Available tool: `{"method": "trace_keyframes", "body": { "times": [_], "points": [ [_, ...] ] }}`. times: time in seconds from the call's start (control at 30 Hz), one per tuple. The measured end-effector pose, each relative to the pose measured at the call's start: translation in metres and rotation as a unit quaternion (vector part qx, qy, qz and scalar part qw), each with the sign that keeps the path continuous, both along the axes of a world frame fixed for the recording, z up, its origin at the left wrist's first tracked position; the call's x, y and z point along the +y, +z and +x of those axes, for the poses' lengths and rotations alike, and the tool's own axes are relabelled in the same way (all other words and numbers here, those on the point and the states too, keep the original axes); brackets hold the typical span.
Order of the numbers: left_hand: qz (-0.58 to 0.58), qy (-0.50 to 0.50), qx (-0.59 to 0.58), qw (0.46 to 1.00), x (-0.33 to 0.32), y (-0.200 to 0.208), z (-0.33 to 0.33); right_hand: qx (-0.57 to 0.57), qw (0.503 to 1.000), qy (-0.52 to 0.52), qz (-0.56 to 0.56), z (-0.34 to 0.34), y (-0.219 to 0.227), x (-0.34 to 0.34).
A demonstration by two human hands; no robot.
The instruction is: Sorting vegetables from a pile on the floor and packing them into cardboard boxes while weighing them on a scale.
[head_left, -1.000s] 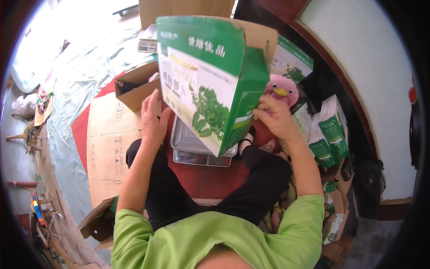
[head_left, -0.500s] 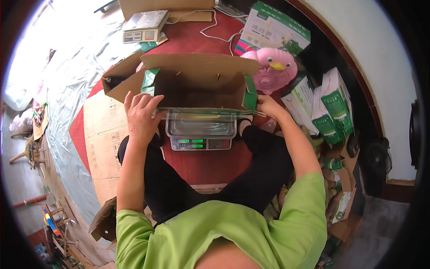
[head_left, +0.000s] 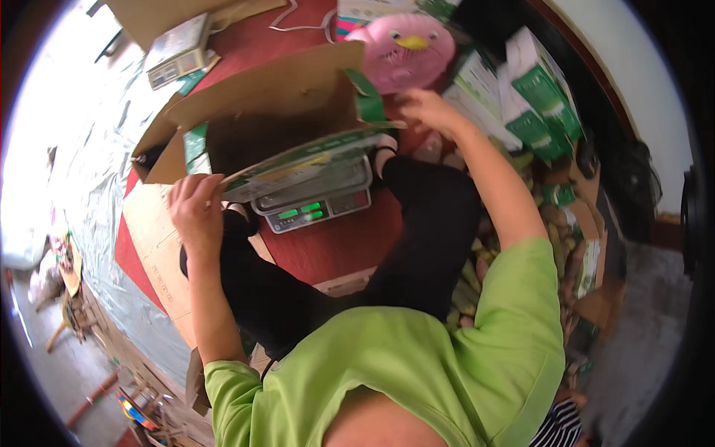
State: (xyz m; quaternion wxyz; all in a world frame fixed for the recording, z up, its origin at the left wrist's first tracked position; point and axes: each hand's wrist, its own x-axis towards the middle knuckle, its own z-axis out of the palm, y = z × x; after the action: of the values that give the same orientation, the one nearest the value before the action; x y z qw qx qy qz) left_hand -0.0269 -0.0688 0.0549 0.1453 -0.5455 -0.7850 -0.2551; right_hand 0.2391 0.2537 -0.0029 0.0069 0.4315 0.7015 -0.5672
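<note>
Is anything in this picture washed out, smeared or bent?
In the head view, glare bleaches the upper left, including part of the plastic sheet; in the head view, the right hand and open carton look blurred; in the head view, the fisheye curves the edge along the white wall and leaves dark corners.

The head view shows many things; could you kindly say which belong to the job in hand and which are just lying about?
In use, it seems:
carton, its front edge in the left hand, the right hand near its other end
lit scale
clear tray on that scale

Apparently just lying about:
pink fan
second scale
green-and-white boxes
</note>
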Motion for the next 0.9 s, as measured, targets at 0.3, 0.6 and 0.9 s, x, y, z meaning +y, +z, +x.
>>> {"method": "trace_keyframes", "body": {
  "times": [0.3,0.6,0.9],
  "points": [
    [-0.124,0.077,0.097,0.984,0.006,-0.006,0.029,0.080,0.981,-0.179,0.013,0.120,-0.024,-0.017],
    [-0.108,0.029,0.114,0.987,0.026,-0.014,0.036,-0.065,0.948,-0.249,0.188,0.279,-0.218,-0.145],
    [-0.071,0.005,0.103,0.992,0.014,-0.012,0.032,-0.004,0.687,-0.654,-0.316,0.311,-0.286,-0.236]
  ]
}}
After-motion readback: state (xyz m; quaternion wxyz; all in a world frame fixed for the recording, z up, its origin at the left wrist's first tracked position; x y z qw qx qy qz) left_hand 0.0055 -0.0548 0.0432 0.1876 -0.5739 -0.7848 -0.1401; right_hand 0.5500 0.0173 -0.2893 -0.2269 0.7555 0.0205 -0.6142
